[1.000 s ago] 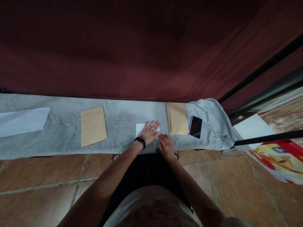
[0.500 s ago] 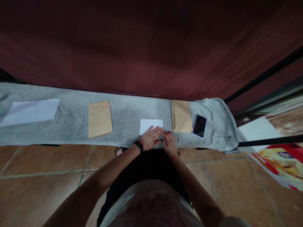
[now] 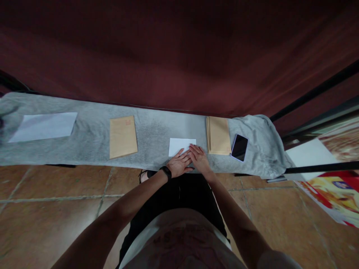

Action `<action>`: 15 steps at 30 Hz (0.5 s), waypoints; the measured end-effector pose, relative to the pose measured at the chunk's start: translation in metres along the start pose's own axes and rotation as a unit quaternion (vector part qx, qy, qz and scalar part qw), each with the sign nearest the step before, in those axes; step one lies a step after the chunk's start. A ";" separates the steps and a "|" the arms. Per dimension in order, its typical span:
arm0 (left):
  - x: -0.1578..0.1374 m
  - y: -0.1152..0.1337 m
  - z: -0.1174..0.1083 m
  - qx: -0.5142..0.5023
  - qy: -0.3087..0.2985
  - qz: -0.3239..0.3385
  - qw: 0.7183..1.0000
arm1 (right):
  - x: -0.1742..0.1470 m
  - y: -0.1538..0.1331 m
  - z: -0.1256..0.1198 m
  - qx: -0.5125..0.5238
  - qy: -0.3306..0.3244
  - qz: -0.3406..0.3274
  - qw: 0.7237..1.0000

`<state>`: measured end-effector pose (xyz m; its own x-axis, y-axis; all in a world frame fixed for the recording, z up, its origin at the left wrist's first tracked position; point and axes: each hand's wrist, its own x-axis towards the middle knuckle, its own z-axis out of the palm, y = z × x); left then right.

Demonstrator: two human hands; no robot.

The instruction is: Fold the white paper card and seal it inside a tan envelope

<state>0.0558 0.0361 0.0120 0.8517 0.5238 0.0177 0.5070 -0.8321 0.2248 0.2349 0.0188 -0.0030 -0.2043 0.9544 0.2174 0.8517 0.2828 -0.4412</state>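
Note:
A small white sheet of paper [image 3: 179, 145], perhaps folded, lies on the grey cloth in front of me. My left hand [image 3: 179, 164], with a black band on its wrist, rests flat on the near part of the paper, fingers spread. My right hand [image 3: 199, 157] lies flat over the paper's right side, its fingers stretched out and touching the fingertips of the left. The paper's near edge is hidden under both hands.
Grey cloth [image 3: 153, 130] covers the long narrow surface. A brown envelope [image 3: 123, 137] lies to the left, and larger white paper [image 3: 46, 126] farther left. To the right are stacked brown envelopes [image 3: 219, 135] and a phone [image 3: 239, 148]. A dark red curtain [image 3: 168, 56] hangs behind.
My right hand has moved up and left from the paper's near right corner onto the paper, and its bent fingers have straightened. My left hand stays flat on it. The whole view has shifted slightly.

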 end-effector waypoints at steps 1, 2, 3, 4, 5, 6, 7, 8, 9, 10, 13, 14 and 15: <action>0.000 0.000 0.001 -0.001 0.004 0.000 1.000 | 0.004 0.003 0.001 -0.014 -0.013 -0.007 1.000; 0.000 0.000 0.001 -0.002 0.007 0.001 1.000 | 0.008 0.006 0.001 -0.026 -0.022 -0.008 0.999; -0.001 0.000 0.002 -0.001 0.011 0.002 1.000 | 0.012 0.009 0.001 -0.035 -0.027 -0.007 0.999; -0.001 0.000 0.003 0.000 0.013 0.002 1.000 | 0.015 0.011 0.000 -0.043 -0.030 -0.003 0.999; -0.001 0.000 0.004 0.001 0.015 0.002 1.000 | 0.018 0.012 0.000 -0.050 -0.032 0.003 0.998; -0.001 0.000 0.004 0.002 0.017 0.002 1.000 | 0.020 0.013 0.000 -0.056 -0.034 0.008 0.998; -0.001 0.000 0.005 0.003 0.019 0.003 1.000 | 0.022 0.014 -0.001 -0.061 -0.035 0.014 0.997; -0.002 0.000 0.005 0.002 0.022 0.003 1.000 | 0.023 0.014 0.000 -0.065 -0.035 0.020 0.997; -0.003 0.001 0.005 0.002 0.025 0.003 1.000 | 0.024 0.014 0.000 -0.069 -0.034 0.027 0.997; -0.004 0.001 0.005 0.000 0.029 0.002 1.000 | 0.024 0.013 0.001 -0.071 -0.032 0.032 0.996; -0.008 0.004 0.006 -0.006 0.038 -0.004 0.999 | 0.024 0.010 0.003 -0.079 -0.022 0.041 0.996; -0.010 0.004 0.007 -0.010 0.041 -0.009 0.999 | 0.024 0.010 0.003 -0.083 -0.018 0.041 0.996; -0.012 0.004 0.008 -0.014 0.046 -0.017 0.999 | 0.023 0.009 0.003 -0.086 -0.014 0.042 0.995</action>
<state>0.0489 0.0248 0.0054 0.8180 0.5667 0.0985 0.5299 -0.8091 0.2539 0.2358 0.0438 -0.0047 -0.1400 0.9769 0.1613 0.9360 0.1837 -0.3002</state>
